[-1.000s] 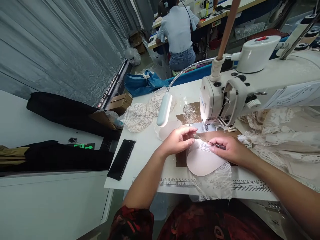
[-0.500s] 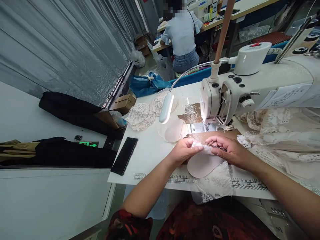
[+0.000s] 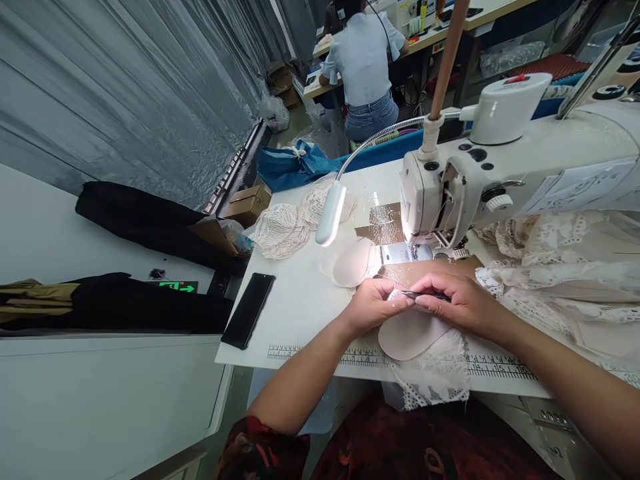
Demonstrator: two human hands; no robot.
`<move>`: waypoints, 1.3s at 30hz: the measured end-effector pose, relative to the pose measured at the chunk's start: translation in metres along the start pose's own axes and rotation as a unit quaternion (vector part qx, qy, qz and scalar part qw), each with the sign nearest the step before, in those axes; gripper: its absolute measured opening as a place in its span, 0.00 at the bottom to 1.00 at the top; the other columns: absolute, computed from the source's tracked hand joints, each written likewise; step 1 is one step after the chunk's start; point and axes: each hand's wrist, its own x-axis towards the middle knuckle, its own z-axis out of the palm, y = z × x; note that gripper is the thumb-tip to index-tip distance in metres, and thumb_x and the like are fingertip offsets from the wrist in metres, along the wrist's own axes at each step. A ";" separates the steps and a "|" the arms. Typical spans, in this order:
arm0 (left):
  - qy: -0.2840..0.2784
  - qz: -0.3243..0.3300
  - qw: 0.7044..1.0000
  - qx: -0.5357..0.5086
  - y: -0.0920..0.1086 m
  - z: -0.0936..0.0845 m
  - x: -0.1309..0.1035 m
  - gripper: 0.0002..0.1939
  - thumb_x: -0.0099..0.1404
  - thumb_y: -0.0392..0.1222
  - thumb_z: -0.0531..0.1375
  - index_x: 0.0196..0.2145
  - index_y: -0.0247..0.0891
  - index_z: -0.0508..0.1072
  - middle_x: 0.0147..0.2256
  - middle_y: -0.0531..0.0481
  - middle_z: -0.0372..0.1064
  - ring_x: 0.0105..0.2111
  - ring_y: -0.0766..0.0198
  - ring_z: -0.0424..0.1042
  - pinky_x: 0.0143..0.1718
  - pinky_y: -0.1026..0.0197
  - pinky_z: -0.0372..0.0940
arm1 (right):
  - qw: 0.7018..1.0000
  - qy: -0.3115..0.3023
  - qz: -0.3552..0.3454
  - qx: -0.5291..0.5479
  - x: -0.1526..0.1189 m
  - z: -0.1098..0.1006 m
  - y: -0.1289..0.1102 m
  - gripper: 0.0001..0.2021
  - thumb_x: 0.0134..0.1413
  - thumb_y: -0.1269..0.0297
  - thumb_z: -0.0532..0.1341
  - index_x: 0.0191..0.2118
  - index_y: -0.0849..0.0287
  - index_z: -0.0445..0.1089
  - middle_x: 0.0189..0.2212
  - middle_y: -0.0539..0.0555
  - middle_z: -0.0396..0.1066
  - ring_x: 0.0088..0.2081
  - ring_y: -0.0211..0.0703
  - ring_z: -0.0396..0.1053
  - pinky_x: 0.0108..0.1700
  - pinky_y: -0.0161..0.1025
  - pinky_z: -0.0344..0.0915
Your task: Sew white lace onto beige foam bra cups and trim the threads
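My left hand (image 3: 374, 307) is closed, thumb and fingers pinching the white lace edge (image 3: 395, 294) of a garment piece. My right hand (image 3: 457, 300) is closed round a slim dark pointed tool (image 3: 434, 295), like tweezers or thread snips; its tip touches the work at my left fingertips. Below the hands hangs a pale pink moulded cup (image 3: 407, 337) with cream lace (image 3: 440, 373) spread toward the table's front edge. Another lace-edged cup (image 3: 353, 261) lies left of the needle plate. The sewing machine (image 3: 425, 193) stands just beyond my hands, its needle area lit.
A gooseneck lamp (image 3: 331, 213) arches over the white table (image 3: 295, 300). Lace pieces (image 3: 283, 230) lie at the back left, a black phone (image 3: 249, 311) at the left edge. White lace fabric (image 3: 560, 267) is heaped on the right. A person (image 3: 363, 67) sits at another table beyond.
My hands have come closer together, and the tool's tip has moved left to my left fingertips. The cup and lace below have shifted slightly to the right and downward.
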 end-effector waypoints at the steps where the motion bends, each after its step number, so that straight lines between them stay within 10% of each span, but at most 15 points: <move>1: -0.001 0.001 1.000 0.002 0.000 0.001 0.000 0.19 0.54 0.50 0.71 0.33 0.30 0.78 0.27 0.50 0.70 0.28 0.69 0.67 0.31 0.65 0.61 | 1.000 0.007 0.000 -0.004 0.000 0.000 0.001 0.14 0.59 0.51 0.59 0.40 0.55 0.75 0.33 0.52 0.75 0.34 0.43 0.70 0.37 0.40 0.63; 8: 0.021 0.012 0.999 0.040 0.004 -0.004 0.002 0.19 0.56 0.51 0.70 0.31 0.29 0.77 0.27 0.49 0.70 0.28 0.68 0.67 0.31 0.65 0.62 | 0.992 0.067 0.082 0.064 0.000 -0.002 0.008 0.18 0.56 0.46 0.59 0.43 0.55 0.70 0.28 0.50 0.71 0.29 0.43 0.68 0.32 0.39 0.61; 20: -0.004 -0.003 0.963 0.270 0.026 -0.044 0.052 0.13 0.56 0.41 0.66 0.36 0.30 0.72 0.26 0.53 0.66 0.25 0.70 0.64 0.28 0.67 0.61 | 0.970 0.042 0.043 -0.235 0.002 -0.011 0.014 0.19 0.59 0.50 0.56 0.23 0.56 0.65 0.21 0.50 0.68 0.26 0.41 0.63 0.28 0.38 0.53; 24: -0.030 0.023 0.932 0.359 0.028 -0.040 0.068 0.10 0.56 0.36 0.63 0.37 0.32 0.74 0.27 0.53 0.67 0.27 0.68 0.65 0.30 0.65 0.61 | 0.943 0.128 0.010 -0.309 0.005 -0.008 0.021 0.14 0.60 0.54 0.54 0.34 0.55 0.73 0.26 0.52 0.72 0.29 0.44 0.67 0.29 0.38 0.55; 31: -0.081 0.026 0.884 0.460 0.051 -0.039 0.086 0.08 0.57 0.34 0.61 0.36 0.33 0.76 0.25 0.52 0.70 0.26 0.65 0.68 0.34 0.62 0.65 | 0.890 0.061 -0.006 -0.452 0.015 -0.002 0.021 0.21 0.52 0.70 0.53 0.51 0.53 0.73 0.37 0.52 0.74 0.27 0.39 0.64 0.24 0.37 0.48; 36: 0.028 0.145 0.802 0.579 0.060 -0.033 0.059 0.11 0.64 0.35 0.55 0.41 0.33 0.75 0.36 0.43 0.73 0.37 0.57 0.72 0.42 0.55 0.68 | 0.864 0.078 -0.027 -0.497 0.013 -0.001 0.024 0.20 0.53 0.70 0.54 0.51 0.53 0.73 0.38 0.52 0.74 0.26 0.40 0.62 0.23 0.40 0.46; 39: -0.015 0.228 0.756 0.613 0.049 -0.023 0.037 0.15 0.68 0.36 0.51 0.47 0.33 0.73 0.44 0.40 0.73 0.43 0.55 0.73 0.45 0.54 0.70 | 0.863 0.082 -0.032 -0.498 0.012 -0.001 0.026 0.21 0.53 0.70 0.55 0.52 0.52 0.72 0.40 0.52 0.75 0.26 0.41 0.63 0.24 0.41 0.48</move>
